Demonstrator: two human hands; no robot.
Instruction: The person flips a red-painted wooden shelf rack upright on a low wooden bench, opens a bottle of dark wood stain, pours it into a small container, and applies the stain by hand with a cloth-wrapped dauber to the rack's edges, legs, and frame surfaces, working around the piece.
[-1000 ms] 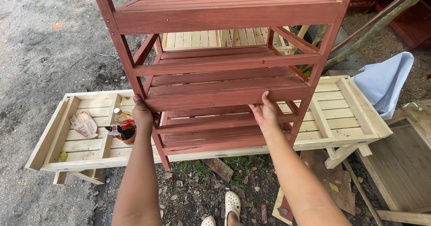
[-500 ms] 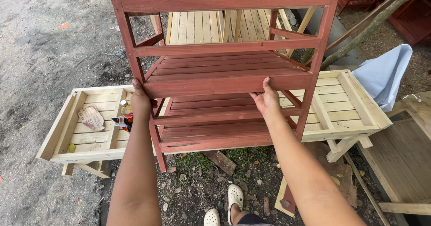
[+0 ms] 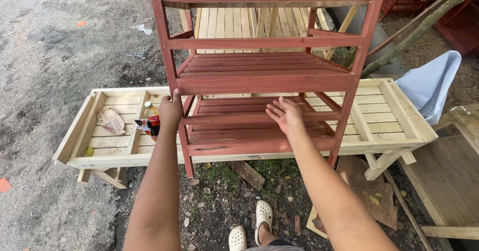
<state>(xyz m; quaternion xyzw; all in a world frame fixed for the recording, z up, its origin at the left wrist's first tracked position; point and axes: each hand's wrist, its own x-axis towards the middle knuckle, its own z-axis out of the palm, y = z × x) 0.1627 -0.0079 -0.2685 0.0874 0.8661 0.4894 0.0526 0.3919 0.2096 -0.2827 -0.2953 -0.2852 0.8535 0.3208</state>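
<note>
A red-brown wooden shelf rack (image 3: 259,76) with slatted tiers stands upright in front of me, over a pale unpainted wooden shelf unit (image 3: 399,116) that lies flat. My left hand (image 3: 171,112) grips the rack's front left post beside the lower tiers. My right hand (image 3: 285,115) hovers open, palm up and fingers spread, just in front of the lower tier's front rail and not gripping it.
A bottle (image 3: 152,117) and a crumpled paper (image 3: 111,120) lie in the pale unit's left bay. A light blue cloth (image 3: 431,84) drapes at the right. My feet in white clogs (image 3: 252,226) stand on gravel with wood scraps; more red racks stand at the back right.
The rack has risen more upright in view. My right hand let go of the lower shelf rail and now hangs open. My left hand stays on the left post.
</note>
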